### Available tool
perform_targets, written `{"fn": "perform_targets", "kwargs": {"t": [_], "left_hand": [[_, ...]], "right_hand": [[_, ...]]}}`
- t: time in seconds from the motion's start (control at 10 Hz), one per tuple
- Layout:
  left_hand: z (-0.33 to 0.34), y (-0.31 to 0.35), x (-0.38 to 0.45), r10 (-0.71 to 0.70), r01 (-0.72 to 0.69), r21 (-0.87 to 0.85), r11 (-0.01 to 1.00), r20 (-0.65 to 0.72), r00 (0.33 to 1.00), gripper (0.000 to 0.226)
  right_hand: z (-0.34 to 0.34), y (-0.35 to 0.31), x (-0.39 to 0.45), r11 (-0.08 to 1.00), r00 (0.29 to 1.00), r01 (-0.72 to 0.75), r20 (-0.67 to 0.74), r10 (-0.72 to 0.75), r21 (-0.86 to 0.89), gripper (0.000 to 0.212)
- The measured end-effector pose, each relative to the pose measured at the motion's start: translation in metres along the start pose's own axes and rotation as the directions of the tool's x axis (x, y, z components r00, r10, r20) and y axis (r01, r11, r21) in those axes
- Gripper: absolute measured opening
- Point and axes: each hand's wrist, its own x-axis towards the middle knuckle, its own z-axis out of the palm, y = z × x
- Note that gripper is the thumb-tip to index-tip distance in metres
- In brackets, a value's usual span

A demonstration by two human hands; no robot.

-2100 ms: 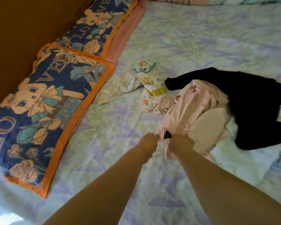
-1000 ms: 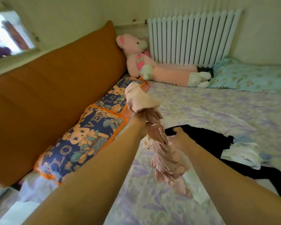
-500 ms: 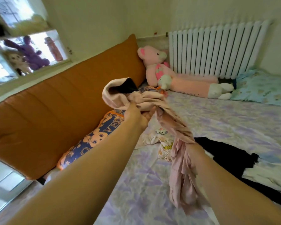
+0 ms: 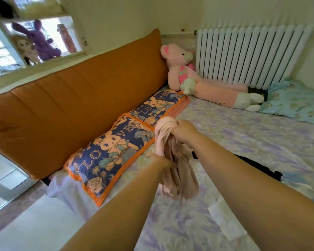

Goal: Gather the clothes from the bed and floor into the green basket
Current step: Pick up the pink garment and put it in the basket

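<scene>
The pink garment (image 4: pixel 172 160) hung in the air above the bed (image 4: pixel 243 142), over the sheet just off the bed's left edge where the patterned pillows (image 4: pixel 114 151) lay. It was bunched into a loose rope. The right hand (image 4: pixel 184 132) held its upper end, fingers curled tight round a knot of cloth that bulged out past the knuckles. The left hand (image 4: pixel 163 163) met the garment lower down, at mid-length; its grip was partly hidden by the folds, so whether those fingers closed round the cloth or only pressed against it could not be told.

The fabric looked thin, soft and light, with no stiffness at all: it drooped straight down from each hold and its tail dangled free below the left hand. It would likely slide through a slack grip and trail loose ends, so the sound way to take it was in a gathered handful, with the hanging tail drawn up into the bundle. Nothing about it seemed fragile.

A black garment (image 4: pixel 257 164) lay flat on the sheet toward the bed's right side, partly behind the right forearm, not yet collected. The green basket did not appear in the view.
</scene>
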Motion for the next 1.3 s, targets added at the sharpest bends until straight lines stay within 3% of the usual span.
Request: {"fn": "perform_targets", "kwargs": {"t": [0.1,0.2,0.3,0.4,0.5,0.6,0.7,0.8,0.9,1.0,1.1,1.2,1.3], "left_hand": [[0.012,-0.021,-0.003,-0.025,0.025,-0.07,0.997,0.002,1.0,0.13],[0.003,-0.04,0.035,0.057,-0.074,-0.133,0.988,-0.134,0.989,0.139],[-0.013,-0.066,0.083,0.192,-0.22,-0.101,0.97,-0.229,0.954,0.106],[-0.038,-0.079,0.058,0.148,-0.267,-0.258,0.929,-0.404,0.903,0.075],[-0.061,-0.088,0.014,0.115,-0.281,-0.439,0.854,-0.368,0.923,0.014],[-0.101,-0.117,0.003,0.036,-0.258,-0.628,0.734,-0.343,0.939,0.032],[-0.146,-0.181,0.069,-0.071,-0.241,-0.745,0.622,-0.359,0.93,0.049],[-0.168,-0.21,0.056,-0.08,-0.252,-0.827,0.502,-0.334,0.939,0.069],[-0.184,-0.235,-0.018,-0.005,-0.295,-0.838,0.458,-0.334,0.942,0.055],[-0.202,-0.263,-0.047,0.012,-0.326,-0.853,0.408,-0.352,0.936,0.049],[-0.22,-0.299,-0.06,-0.034,-0.286,-0.888,0.361,-0.318,0.947,0.047],[-0.241,-0.344,-0.07,-0.068,-0.268,-0.887,0.375,-0.314,0.947,0.053],[-0.257,-0.381,-0.094,-0.092,-0.207,-0.912,0.354,-0.254,0.963,0.051]], "right_hand": [[0.015,-0.021,-0.016,0.995,0.992,0.071,0.101,-0.078,0.071,0.016],[0.023,-0.035,-0.024,0.99,0.971,0.028,0.233,-0.06,0.136,0.031],[0.037,-0.041,-0.032,0.961,0.923,-0.079,0.383,-0.03,0.264,0.027],[0.049,-0.051,-0.045,0.902,0.842,-0.177,0.535,-0.068,0.393,0.02],[0.065,-0.054,-0.047,0.859,0.797,-0.215,0.591,-0.12,0.464,0.033],[0.08,-0.049,-0.047,0.8,0.827,-0.278,0.555,-0.082,0.532,0.026],[0.121,-0.026,-0.051,0.78,0.864,-0.382,0.492,0.109,0.497,0.021],[0.159,-0.004,-0.072,0.788,0.827,-0.49,0.485,0.284,0.373,0.029],[0.214,0.017,-0.114,0.815,0.833,-0.473,0.47,0.291,0.335,0.031],[0.267,0.021,-0.149,0.743,0.789,-0.547,0.534,0.303,0.387,0.023],[0.316,0.015,-0.168,0.611,0.611,-0.72,0.718,0.333,0.329,0.042],[0.352,0.019,-0.18,0.579,0.514,-0.771,0.796,0.321,0.265,0.046],[0.384,0.017,-0.198,0.667,0.508,-0.714,0.813,0.282,0.215,0.03]]}}
